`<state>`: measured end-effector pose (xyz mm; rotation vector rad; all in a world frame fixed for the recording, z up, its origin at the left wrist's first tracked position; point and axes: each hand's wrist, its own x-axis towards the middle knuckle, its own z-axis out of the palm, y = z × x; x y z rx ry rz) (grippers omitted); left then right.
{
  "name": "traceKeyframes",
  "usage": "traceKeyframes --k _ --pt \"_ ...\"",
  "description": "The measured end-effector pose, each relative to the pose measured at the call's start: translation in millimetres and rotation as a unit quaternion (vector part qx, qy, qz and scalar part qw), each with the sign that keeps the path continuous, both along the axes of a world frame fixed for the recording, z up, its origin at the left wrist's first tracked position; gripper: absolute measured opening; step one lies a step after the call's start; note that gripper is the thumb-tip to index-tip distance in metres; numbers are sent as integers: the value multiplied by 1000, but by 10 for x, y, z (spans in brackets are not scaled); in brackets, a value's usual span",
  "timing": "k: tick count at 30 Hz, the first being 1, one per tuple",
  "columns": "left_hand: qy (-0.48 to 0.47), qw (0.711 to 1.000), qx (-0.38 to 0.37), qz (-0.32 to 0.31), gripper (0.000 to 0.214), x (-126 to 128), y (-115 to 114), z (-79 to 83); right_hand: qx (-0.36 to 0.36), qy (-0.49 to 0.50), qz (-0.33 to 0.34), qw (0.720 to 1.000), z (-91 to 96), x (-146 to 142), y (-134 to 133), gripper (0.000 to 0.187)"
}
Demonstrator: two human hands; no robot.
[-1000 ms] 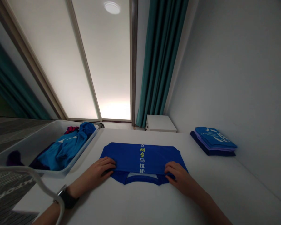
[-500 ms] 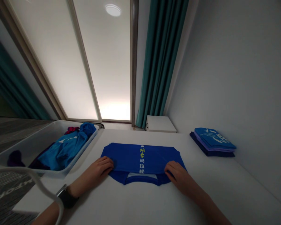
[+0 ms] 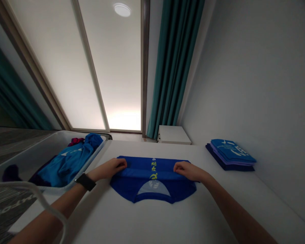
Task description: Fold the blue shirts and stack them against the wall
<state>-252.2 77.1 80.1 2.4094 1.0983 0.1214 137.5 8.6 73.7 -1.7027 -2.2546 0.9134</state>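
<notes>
A dark blue T-shirt (image 3: 152,184) lies partly folded on the white table, its neckline toward me. Yellow and white printed characters run down its middle, and a pale patch shows inside the collar. My left hand (image 3: 116,166), with a black watch on the wrist, pinches the folded layer near its left side. On the right side, my right hand (image 3: 186,169) pinches the same layer. Between the two hands the lifted fold stretches across the shirt, above the collar.
A clear plastic bin (image 3: 49,137) at the left holds blue, purple and red clothes. A stack of folded shirts (image 3: 231,154) sits on the table (image 3: 152,223) at the right, near the wall. Beyond the table is a white cabinet (image 3: 174,134). A white cable (image 3: 38,195) crosses the lower left.
Both hands have moved away from me, drawing the shirt's folded edge back from the collar. More of the collar area and the print below it now shows.
</notes>
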Motion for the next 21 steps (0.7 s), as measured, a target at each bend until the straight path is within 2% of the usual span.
traceKeyframes --k 3,5,7,9,11,15,16,18,21 --pt "32 999 42 -9 23 1 144 -73 22 -64 3 998 -11 -16 119 14" --pt "47 992 117 -20 22 19 146 -118 47 -97 3 994 -28 -48 126 14" --pt "51 974 219 -32 22 64 42 -136 98 -120 -5 988 -50 -97 68 14" --pt "47 955 290 -46 24 132 -159 -134 186 -148 -10 971 -80 -162 -56 15" --pt "36 956 282 -72 22 200 -417 -130 264 -166 2 950 -117 -234 -241 16" --pt "-23 978 166 -125 9 261 -858 -158 243 -110 55 962 -192 -346 -683 7" --pt "-31 980 145 -130 13 256 -919 -170 234 -95 60 966 -206 -358 -779 4" --pt "-36 982 130 -129 21 237 -976 -190 216 -75 66 971 -232 -362 -926 14" --pt "-37 978 160 -130 16 218 -962 -202 227 -73 68 969 -290 -339 -1017 16"
